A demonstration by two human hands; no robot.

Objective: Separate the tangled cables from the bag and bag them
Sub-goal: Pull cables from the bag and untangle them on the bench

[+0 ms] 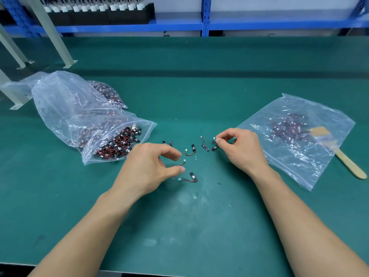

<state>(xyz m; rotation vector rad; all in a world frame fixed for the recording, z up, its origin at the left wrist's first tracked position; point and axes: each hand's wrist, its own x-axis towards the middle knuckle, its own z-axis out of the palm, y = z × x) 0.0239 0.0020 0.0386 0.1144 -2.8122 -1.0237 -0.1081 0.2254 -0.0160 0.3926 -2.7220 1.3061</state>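
Mostly, tangled cables point(117, 144) lay in the nine-o'clock bag point(147, 127); few filled the three-o'clock bag point(295, 164). The left hand point(147, 166) pinched one loose cable point(182, 163), the right hand point(241, 148) another cable point(214, 140).

Table point(199, 226) before me: teal green, pale scuffs.
Cables point(189, 152) by my fingers: red and black wires, white plugs, black tabs.
Bags point(60, 100): clear.
Brush point(347, 162): pale wood.
Shelf point(139, 25): blue.
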